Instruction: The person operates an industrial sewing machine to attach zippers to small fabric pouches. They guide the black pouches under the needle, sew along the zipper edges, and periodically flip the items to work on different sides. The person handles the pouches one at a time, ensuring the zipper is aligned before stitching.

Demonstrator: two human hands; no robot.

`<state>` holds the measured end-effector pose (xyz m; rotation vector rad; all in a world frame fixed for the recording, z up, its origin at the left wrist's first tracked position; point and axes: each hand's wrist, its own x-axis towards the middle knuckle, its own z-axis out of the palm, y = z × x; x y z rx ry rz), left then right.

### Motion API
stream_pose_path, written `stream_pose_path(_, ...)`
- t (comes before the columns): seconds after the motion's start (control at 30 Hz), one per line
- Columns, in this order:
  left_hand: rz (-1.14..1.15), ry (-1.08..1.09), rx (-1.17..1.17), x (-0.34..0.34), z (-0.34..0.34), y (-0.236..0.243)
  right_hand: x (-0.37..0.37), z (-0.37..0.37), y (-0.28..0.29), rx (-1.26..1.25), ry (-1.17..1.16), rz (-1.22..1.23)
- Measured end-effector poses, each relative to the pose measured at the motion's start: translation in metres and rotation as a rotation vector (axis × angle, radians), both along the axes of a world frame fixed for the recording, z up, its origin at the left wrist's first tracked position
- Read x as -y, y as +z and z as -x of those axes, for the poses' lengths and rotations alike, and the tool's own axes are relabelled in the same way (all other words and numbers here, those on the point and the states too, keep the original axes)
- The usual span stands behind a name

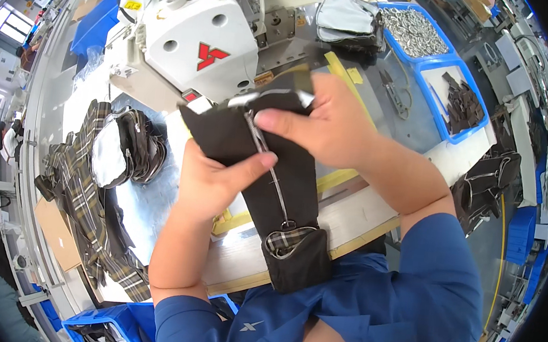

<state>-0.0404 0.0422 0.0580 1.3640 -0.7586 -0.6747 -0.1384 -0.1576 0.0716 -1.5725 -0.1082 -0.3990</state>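
A long black fabric bag piece [286,192] hangs between my hands in front of the sewing machine, its lower end against my chest. A thin silvery strip, zip or cord, runs down its middle to a small dark ring. At the bottom is a zipped pouch [297,256], partly open and showing plaid lining. My left hand [210,178] grips the left edge, thumb on the front near the strip. My right hand [338,121] pinches the upper right part, thumb pressed on the fabric. The upper edge, with white and olive bits, is blurred, and both hands' fingers are mostly hidden behind the cloth.
A white sewing machine [194,38] stands just beyond. Plaid fabric [93,200] and stacked pouches [124,147] lie left, with more pouches [349,23] behind. To the right are snips [395,93], a blue bin of metal fittings [414,31] and a blue tray of dark pieces [450,132].
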Motion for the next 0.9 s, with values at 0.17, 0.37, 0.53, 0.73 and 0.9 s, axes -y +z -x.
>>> stream_pose_path(0.17,0.037,0.030,0.043,0.002,0.008,-0.004,0.008,0.006,0.002,0.037,0.024,0.143)
stream_pose_path(0.37,0.063,0.191,0.338,-0.002,0.011,-0.010,0.011,0.016,0.013,0.115,0.057,0.297)
stream_pose_path(0.53,0.027,0.189,0.453,-0.002,0.011,-0.010,0.018,0.033,0.032,0.015,-0.068,0.074)
stream_pose_path(0.73,-0.046,0.225,0.500,-0.008,0.015,-0.013,0.016,0.039,0.035,0.123,-0.185,0.503)
stream_pose_path(0.9,-0.022,0.267,0.569,-0.001,0.022,-0.012,0.010,0.040,0.030,0.100,-0.186,0.616)
